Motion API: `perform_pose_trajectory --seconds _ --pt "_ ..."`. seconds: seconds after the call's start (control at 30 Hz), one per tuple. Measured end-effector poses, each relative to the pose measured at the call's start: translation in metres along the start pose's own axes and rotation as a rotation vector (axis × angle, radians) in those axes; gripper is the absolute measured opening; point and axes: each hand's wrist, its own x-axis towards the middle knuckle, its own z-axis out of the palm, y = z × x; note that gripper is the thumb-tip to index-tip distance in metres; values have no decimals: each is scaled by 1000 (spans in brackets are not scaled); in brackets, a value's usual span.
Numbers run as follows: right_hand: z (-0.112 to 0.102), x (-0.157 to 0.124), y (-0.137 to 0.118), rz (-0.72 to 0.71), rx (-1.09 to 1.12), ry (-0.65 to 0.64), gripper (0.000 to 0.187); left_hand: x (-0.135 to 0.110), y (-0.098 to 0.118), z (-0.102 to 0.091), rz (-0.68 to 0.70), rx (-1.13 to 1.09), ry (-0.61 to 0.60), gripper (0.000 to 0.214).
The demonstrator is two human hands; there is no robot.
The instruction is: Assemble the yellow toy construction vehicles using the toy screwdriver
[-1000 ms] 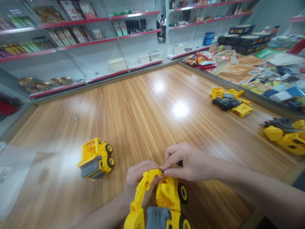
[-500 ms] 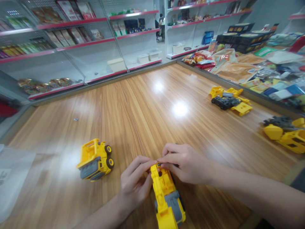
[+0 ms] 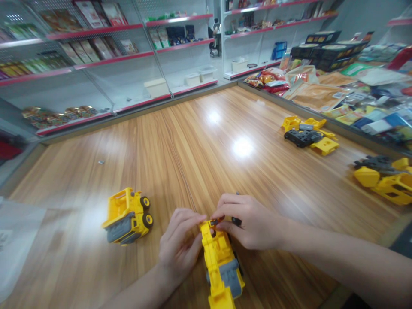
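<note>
A yellow toy truck with a grey block (image 3: 220,264) lies lengthwise on the wooden table (image 3: 199,150) in front of me. My left hand (image 3: 180,244) grips its far end from the left, fingers curled on the yellow body. My right hand (image 3: 247,221) pinches a small dark part at the same end, with a black piece showing between its fingers. A second, assembled yellow toy truck (image 3: 127,214) stands on the table to the left of my hands, untouched.
Loose yellow and black toy parts (image 3: 309,136) lie at the right, and another yellow toy (image 3: 384,180) sits near the right edge. Packaged goods (image 3: 341,90) fill the counter beyond. A clear plastic bag (image 3: 16,240) lies at the left. Shelves (image 3: 106,56) stand behind.
The toy in my hands was turned from showing its wheels and arm to lying lengthwise on the table. Both hands stayed at its far end.
</note>
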Motion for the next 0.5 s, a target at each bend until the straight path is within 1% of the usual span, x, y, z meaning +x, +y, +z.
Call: perform_pose_trajectory --seconds 0.07,0.17,0.27,0.37,0.5 --pt "0 0 0 11 17 -2 16 0 0 1 -25 -29 -11 34" --pt "1 -1 1 0 -13 9 17 0 4 1 -56 -54 -46 31" --pt "2 0 2 -32 -77 17 20 2 9 0 -129 -64 -88 31" --pt "2 0 1 -35 -123 16 21 2 13 -1 -195 -101 -114 28" --pt "2 0 0 -9 -125 12 20 0 12 2 -239 -193 -79 29"
